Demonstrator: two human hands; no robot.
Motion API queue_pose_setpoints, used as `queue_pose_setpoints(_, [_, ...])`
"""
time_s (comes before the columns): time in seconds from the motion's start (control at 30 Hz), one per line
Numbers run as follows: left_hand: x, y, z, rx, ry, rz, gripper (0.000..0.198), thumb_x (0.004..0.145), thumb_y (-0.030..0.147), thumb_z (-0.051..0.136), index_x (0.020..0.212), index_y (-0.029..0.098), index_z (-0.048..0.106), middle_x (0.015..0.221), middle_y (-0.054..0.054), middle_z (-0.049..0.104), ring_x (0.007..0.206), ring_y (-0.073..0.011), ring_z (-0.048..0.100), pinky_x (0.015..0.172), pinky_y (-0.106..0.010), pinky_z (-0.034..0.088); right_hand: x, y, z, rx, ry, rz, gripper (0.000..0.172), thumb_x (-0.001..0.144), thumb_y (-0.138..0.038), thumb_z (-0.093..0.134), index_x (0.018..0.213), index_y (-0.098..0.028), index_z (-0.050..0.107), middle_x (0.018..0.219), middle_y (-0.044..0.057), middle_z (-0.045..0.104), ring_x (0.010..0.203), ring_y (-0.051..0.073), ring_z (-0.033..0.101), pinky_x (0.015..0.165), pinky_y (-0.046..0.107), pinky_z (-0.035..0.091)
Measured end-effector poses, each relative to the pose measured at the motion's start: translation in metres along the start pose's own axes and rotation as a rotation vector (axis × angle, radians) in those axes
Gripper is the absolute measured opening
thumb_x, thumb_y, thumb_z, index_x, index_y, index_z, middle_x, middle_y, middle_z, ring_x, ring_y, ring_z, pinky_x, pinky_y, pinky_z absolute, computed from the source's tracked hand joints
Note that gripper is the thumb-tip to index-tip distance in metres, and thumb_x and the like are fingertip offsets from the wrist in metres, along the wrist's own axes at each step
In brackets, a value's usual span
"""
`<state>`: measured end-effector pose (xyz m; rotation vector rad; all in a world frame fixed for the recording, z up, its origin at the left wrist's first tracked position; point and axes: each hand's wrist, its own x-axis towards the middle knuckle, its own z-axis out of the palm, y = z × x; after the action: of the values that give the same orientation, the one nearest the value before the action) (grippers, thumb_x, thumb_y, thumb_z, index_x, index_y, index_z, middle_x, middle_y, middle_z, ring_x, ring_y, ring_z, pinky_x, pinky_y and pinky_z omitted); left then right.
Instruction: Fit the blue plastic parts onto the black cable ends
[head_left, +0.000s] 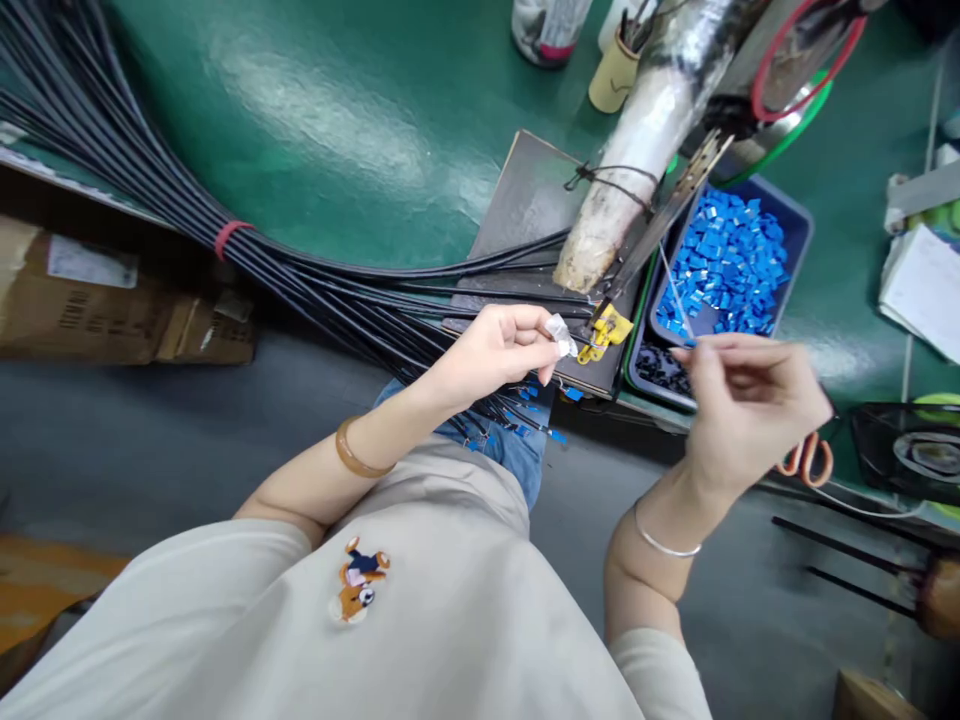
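My left hand [501,352] is closed, its taped fingertips pinching at the ends of a bundle of black cables [315,275], right next to a yellow clip [604,333] on the dark board [525,200]. The cable bundle sweeps in from the upper left, tied with a red band [227,236]. My right hand [746,400] is closed in a pinch on a small blue piece beside a tray of blue parts [724,260]. A thin white wire rises from that pinch toward the tray.
A wrapped silver-white tube [637,150] slants down onto the board. Orange scissors [808,460] lie right of my right hand. Cardboard boxes [97,300] sit at left under the green table [337,120]. Cups and a red ring stand at the back. Papers lie at far right.
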<state>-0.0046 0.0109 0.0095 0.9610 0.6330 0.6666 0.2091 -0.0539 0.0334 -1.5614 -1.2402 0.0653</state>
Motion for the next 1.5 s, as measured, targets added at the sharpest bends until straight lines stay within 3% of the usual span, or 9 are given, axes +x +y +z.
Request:
queue_pose_setpoints(0.07, [0.001, 0.002, 0.003, 0.036, 0.01, 0.009, 0.015, 0.077, 0.021, 0.068, 0.072, 0.012, 0.058, 0.054, 0.002, 0.059, 0.04, 0.0001, 0.033, 0.041, -0.017, 0.018, -0.026, -0.022, 0.012, 0.001, -0.072, -0.009, 0.01, 0.079, -0.019, 0.072, 0.076, -0.021, 0.063, 0.083, 0.002, 0.07, 0.072, 0.016, 0.07, 0.06, 0.03, 0.058])
queue_pose_setpoints(0.13, [0.002, 0.004, 0.005, 0.067, 0.013, 0.023, 0.015, 0.076, 0.02, 0.068, 0.069, 0.012, 0.057, 0.052, 0.002, 0.058, 0.042, -0.0008, 0.038, 0.042, -0.016, 0.022, -0.042, -0.033, 0.023, -0.071, -0.076, -0.125, 0.009, 0.078, -0.016, 0.073, 0.079, -0.022, 0.066, 0.085, 0.001, 0.071, 0.079, 0.017, 0.07, 0.067, 0.033, 0.06])
queue_pose_setpoints(0.27, [0.004, 0.006, 0.008, 0.112, 0.016, 0.02, 0.017, 0.074, 0.02, 0.069, 0.065, 0.013, 0.055, 0.048, 0.004, 0.054, 0.044, -0.0022, 0.042, 0.046, -0.016, 0.028, -0.051, -0.033, 0.034, -0.082, -0.029, -0.281, 0.014, 0.079, -0.012, 0.071, 0.087, -0.024, 0.069, 0.088, 0.002, 0.073, 0.082, 0.017, 0.07, 0.073, 0.036, 0.061])
queue_pose_setpoints(0.47, [0.005, 0.001, 0.005, 0.128, -0.012, 0.024, 0.013, 0.074, 0.018, 0.067, 0.069, 0.013, 0.056, 0.05, 0.005, 0.052, 0.047, -0.0035, 0.043, 0.049, -0.016, 0.032, -0.052, -0.03, 0.036, 0.067, -0.087, -0.234, 0.015, 0.08, -0.01, 0.068, 0.087, -0.024, 0.066, 0.087, 0.001, 0.073, 0.081, 0.017, 0.07, 0.071, 0.035, 0.06])
queue_pose_setpoints(0.73, [0.005, -0.002, 0.003, 0.121, -0.014, 0.029, 0.012, 0.073, 0.016, 0.066, 0.071, 0.013, 0.055, 0.054, 0.005, 0.049, 0.049, -0.003, 0.042, 0.049, -0.016, 0.03, -0.055, -0.033, 0.037, 0.078, -0.137, -0.198, 0.013, 0.082, -0.013, 0.066, 0.087, -0.024, 0.064, 0.086, 0.001, 0.072, 0.081, 0.017, 0.071, 0.068, 0.033, 0.06])
queue_pose_setpoints(1.03, [0.001, -0.003, 0.005, 0.138, 0.024, 0.054, 0.011, 0.077, 0.018, 0.063, 0.071, 0.014, 0.056, 0.051, 0.006, 0.046, 0.047, -0.0029, 0.038, 0.048, -0.017, 0.028, -0.057, -0.03, 0.042, 0.241, -0.014, 0.016, 0.01, 0.085, -0.013, 0.064, 0.091, -0.021, 0.061, 0.087, 0.002, 0.073, 0.078, 0.016, 0.073, 0.064, 0.03, 0.061])
queue_pose_setpoints(1.23, [0.003, -0.001, 0.002, 0.181, 0.046, 0.042, 0.014, 0.079, 0.022, 0.064, 0.069, 0.013, 0.06, 0.053, 0.003, 0.051, 0.047, -0.0035, 0.041, 0.047, -0.017, 0.031, -0.06, -0.024, 0.045, 0.066, -0.112, -0.132, 0.01, 0.084, -0.014, 0.064, 0.087, -0.023, 0.06, 0.097, 0.003, 0.074, 0.091, 0.019, 0.073, 0.079, 0.039, 0.061])
queue_pose_setpoints(1.5, [0.008, 0.002, 0.003, 0.196, 0.076, 0.064, 0.018, 0.076, 0.021, 0.066, 0.063, 0.012, 0.06, 0.051, 0.003, 0.052, 0.046, -0.0027, 0.042, 0.044, -0.015, 0.031, -0.058, -0.018, 0.049, -0.101, -0.087, -0.369, 0.019, 0.08, -0.008, 0.065, 0.086, -0.024, 0.057, 0.098, 0.003, 0.076, 0.088, 0.016, 0.074, 0.078, 0.031, 0.061])
